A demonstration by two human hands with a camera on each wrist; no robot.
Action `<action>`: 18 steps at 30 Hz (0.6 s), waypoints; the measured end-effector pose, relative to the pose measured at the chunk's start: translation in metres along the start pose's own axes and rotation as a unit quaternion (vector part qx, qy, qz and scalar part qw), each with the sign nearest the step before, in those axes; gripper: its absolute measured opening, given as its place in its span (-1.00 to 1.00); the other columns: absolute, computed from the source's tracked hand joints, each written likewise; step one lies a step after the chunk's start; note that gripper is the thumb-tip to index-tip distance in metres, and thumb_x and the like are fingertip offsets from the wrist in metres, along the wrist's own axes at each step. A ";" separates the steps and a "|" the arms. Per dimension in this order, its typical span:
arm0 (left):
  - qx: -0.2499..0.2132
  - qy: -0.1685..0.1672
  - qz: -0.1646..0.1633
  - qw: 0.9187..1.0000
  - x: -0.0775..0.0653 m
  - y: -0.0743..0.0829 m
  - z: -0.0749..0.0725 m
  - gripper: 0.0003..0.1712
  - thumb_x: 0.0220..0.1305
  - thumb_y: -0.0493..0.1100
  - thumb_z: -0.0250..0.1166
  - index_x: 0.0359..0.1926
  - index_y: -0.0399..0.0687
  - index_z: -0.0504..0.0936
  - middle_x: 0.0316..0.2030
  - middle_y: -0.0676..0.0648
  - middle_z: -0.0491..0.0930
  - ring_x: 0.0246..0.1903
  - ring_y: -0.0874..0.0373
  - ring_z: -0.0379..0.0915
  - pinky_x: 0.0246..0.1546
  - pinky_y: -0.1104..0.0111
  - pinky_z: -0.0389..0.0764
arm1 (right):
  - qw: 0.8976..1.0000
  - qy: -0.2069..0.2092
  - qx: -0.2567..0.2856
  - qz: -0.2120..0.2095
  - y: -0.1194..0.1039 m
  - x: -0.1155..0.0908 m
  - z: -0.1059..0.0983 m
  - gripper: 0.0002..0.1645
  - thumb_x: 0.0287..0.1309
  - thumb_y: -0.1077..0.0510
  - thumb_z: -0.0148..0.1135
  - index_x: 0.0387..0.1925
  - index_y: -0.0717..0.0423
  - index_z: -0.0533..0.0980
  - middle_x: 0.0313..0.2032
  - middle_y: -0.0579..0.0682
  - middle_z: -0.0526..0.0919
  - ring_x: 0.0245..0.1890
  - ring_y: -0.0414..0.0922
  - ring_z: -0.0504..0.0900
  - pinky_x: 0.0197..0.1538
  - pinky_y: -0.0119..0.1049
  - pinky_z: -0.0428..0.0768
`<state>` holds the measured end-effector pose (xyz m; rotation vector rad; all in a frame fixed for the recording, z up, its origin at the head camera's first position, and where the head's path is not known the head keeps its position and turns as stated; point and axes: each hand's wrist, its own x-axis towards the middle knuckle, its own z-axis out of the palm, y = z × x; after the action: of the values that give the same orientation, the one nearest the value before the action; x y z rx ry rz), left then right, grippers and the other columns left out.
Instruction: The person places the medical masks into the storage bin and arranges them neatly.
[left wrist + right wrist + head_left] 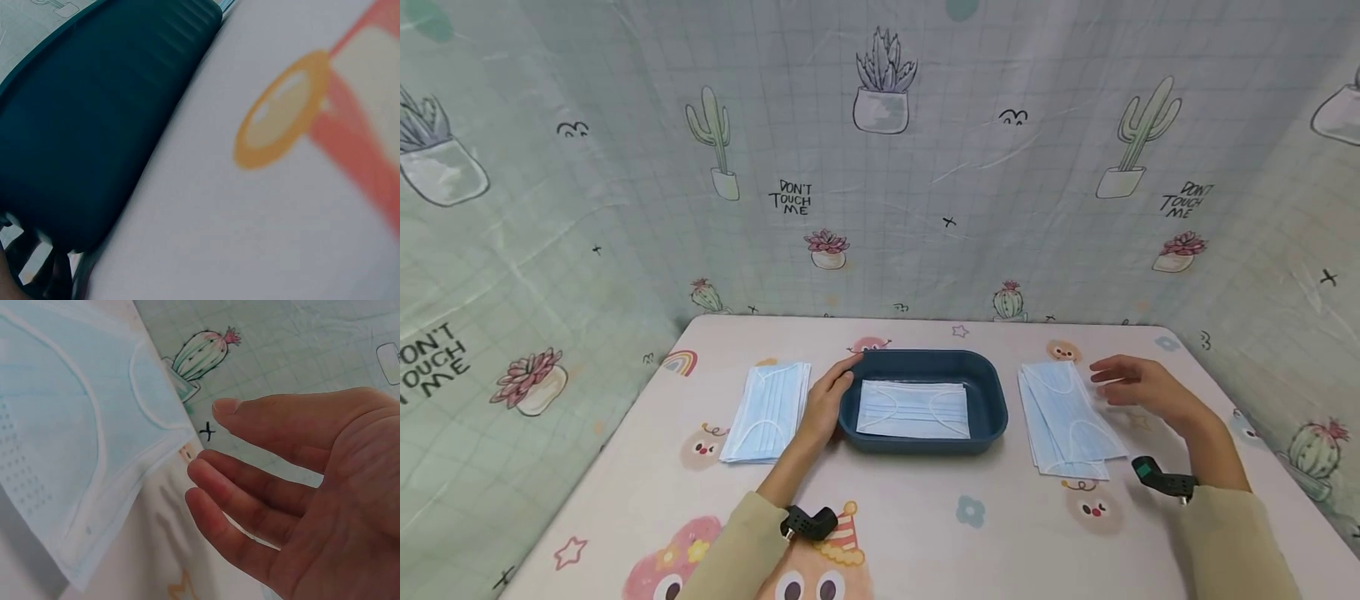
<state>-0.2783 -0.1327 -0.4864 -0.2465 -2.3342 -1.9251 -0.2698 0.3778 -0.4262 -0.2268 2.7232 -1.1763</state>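
A dark blue rectangular bin (917, 445) stands mid-table with light blue face masks (913, 410) lying flat inside it. My left hand (826, 402) holds the bin's left end, fingertips at the rim by its back left corner. In the left wrist view the bin's wall (106, 112) fills the upper left. To the right of the bin lies a fanned stack of face masks (1063, 417). Just right of that stack hovers my right hand (1142, 388), its fingers loosely bent and nothing in them. The right wrist view shows thumb and fingers apart, close beside a mask (56, 425).
Another stack of face masks (767, 412) lies left of the bin, near my left forearm. The pink patterned table (910, 533) ends at a back edge against a printed curtain (880, 192), which also hangs along both sides.
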 end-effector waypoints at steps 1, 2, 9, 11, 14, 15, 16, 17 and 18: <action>-0.001 -0.002 -0.004 1.000 0.000 0.000 0.000 -0.54 0.63 -0.09 -0.03 0.42 0.17 0.52 0.45 0.01 0.46 0.56 0.02 0.19 0.62 0.00 0.09 | 1.000 -0.002 0.001 0.003 0.003 0.001 0.001 -0.33 0.33 0.14 0.31 0.37 0.32 0.37 0.28 0.44 0.51 0.19 0.26 0.58 -0.08 -0.45 0.67; -0.002 -0.005 -0.008 1.000 0.001 0.001 0.000 -0.53 0.63 -0.09 -0.04 0.42 0.15 0.51 0.46 0.00 0.45 0.56 0.01 0.17 0.62 0.00 0.08 | 1.000 -0.005 0.003 0.006 0.005 0.002 0.002 -0.32 0.33 0.13 0.32 0.38 0.31 0.37 0.29 0.44 0.51 0.20 0.28 0.57 -0.08 -0.45 0.68; 0.019 -0.010 -0.019 1.000 0.001 0.003 0.000 -0.51 0.65 -0.13 -0.09 0.47 0.03 0.46 0.50 -0.07 0.38 0.59 -0.06 0.11 0.62 -0.03 0.06 | 0.999 -0.026 0.016 0.031 0.012 0.005 0.007 -0.24 0.33 0.01 0.35 0.41 0.28 0.34 0.30 0.44 0.49 0.19 0.20 0.59 -0.05 -0.37 0.68; 0.015 -0.008 -0.015 1.000 0.000 0.002 0.000 -0.52 0.65 -0.12 -0.07 0.45 0.05 0.47 0.49 -0.06 0.40 0.58 -0.06 0.13 0.62 -0.04 0.07 | 0.999 -0.033 0.017 0.036 0.012 0.006 0.008 -0.21 0.32 -0.02 0.36 0.42 0.27 0.32 0.31 0.44 0.48 0.20 0.20 0.58 -0.04 -0.34 0.69; 0.005 -0.004 -0.006 1.000 -0.001 0.001 0.001 -0.53 0.63 -0.09 -0.04 0.43 0.14 0.51 0.46 -0.02 0.44 0.56 -0.02 0.17 0.62 -0.04 0.07 | 0.998 -0.036 0.017 0.042 0.010 0.006 0.011 -0.18 0.30 -0.03 0.38 0.43 0.26 0.30 0.32 0.44 0.46 0.20 0.19 0.57 -0.02 -0.31 0.73; 0.003 -0.003 -0.004 1.000 -0.001 0.000 0.001 -0.54 0.63 -0.08 -0.04 0.41 0.16 0.52 0.46 0.00 0.45 0.56 -0.01 0.18 0.61 -0.03 0.08 | 0.998 -0.036 0.016 0.044 0.009 0.006 0.011 -0.17 0.30 -0.03 0.38 0.43 0.26 0.30 0.31 0.44 0.45 0.19 0.19 0.58 -0.01 -0.31 0.74; 0.002 -0.002 -0.001 1.000 -0.001 -0.001 0.001 -0.54 0.63 -0.08 -0.03 0.40 0.18 0.53 0.45 0.01 0.45 0.55 0.00 0.19 0.61 -0.03 0.09 | 0.998 -0.036 0.014 0.045 0.008 0.007 0.012 -0.16 0.29 -0.03 0.39 0.43 0.26 0.30 0.31 0.45 0.45 0.18 0.18 0.58 -0.01 -0.30 0.75; 0.003 -0.001 0.001 1.000 0.000 -0.001 0.000 -0.55 0.63 -0.07 -0.03 0.40 0.20 0.54 0.44 0.02 0.46 0.55 0.01 0.20 0.61 -0.02 0.09 | 0.998 -0.036 0.010 0.045 0.007 0.007 0.012 -0.15 0.29 -0.02 0.39 0.44 0.27 0.29 0.30 0.45 0.46 0.16 0.17 0.59 -0.02 -0.29 0.76; 0.003 0.000 0.003 1.000 0.000 -0.001 0.000 -0.55 0.62 -0.07 -0.03 0.39 0.22 0.54 0.44 0.03 0.46 0.55 0.01 0.21 0.61 -0.02 0.10 | 0.998 -0.035 0.005 0.045 0.006 0.008 0.013 -0.14 0.29 -0.02 0.39 0.44 0.28 0.27 0.28 0.46 0.46 0.14 0.16 0.60 -0.02 -0.29 0.76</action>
<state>-0.2781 -0.1332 -0.4875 -0.2522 -2.3376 -1.9146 -0.2754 0.3710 -0.4396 -0.1409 2.6378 -1.1359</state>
